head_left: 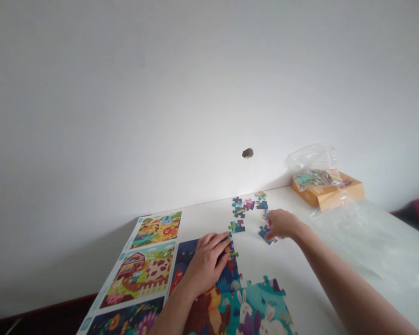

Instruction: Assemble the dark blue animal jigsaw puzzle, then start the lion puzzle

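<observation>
A partly joined jigsaw puzzle (261,298) with white rabbits and a brown animal lies at the front of the table. My left hand (209,260) rests flat on its dark blue upper part, fingers stretched toward the upper right edge. Farther back, my right hand (281,224) is closed, with thumb and fingers bent down onto a blue puzzle piece (264,232); the fingertips are partly hidden. Beside it are several loose pieces, among them a green and purple piece (237,226), a pink piece (249,204) and a blue piece (261,204).
On the left lies a printed picture sheet (145,270) with animal scenes. An orange box (352,188) at the back right bears a clear bag of pieces (316,178). Another clear plastic bag (366,237) spreads over the table's right side. Behind stands a white wall with a hole (247,153).
</observation>
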`<act>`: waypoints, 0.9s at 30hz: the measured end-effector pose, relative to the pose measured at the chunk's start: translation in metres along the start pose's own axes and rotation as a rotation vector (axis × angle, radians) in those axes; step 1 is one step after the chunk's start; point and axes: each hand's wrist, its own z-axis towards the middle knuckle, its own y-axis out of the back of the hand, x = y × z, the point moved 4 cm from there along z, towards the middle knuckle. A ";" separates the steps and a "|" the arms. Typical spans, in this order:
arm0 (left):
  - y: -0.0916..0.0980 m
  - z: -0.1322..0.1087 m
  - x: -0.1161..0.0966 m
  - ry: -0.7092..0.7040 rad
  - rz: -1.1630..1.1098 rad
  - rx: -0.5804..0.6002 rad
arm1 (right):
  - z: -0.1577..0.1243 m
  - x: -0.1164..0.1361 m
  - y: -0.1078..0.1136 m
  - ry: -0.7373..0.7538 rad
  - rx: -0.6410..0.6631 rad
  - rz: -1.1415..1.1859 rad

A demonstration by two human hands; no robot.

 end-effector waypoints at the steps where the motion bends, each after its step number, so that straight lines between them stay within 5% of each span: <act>1: 0.000 0.000 0.000 0.002 0.000 -0.004 | -0.002 0.004 -0.002 0.013 0.018 -0.014; 20: 0.001 0.000 0.000 -0.010 0.007 -0.005 | -0.016 0.067 -0.011 0.518 0.030 0.119; 27: 0.001 0.000 0.000 -0.001 -0.002 0.005 | -0.020 0.067 -0.018 0.467 0.034 0.070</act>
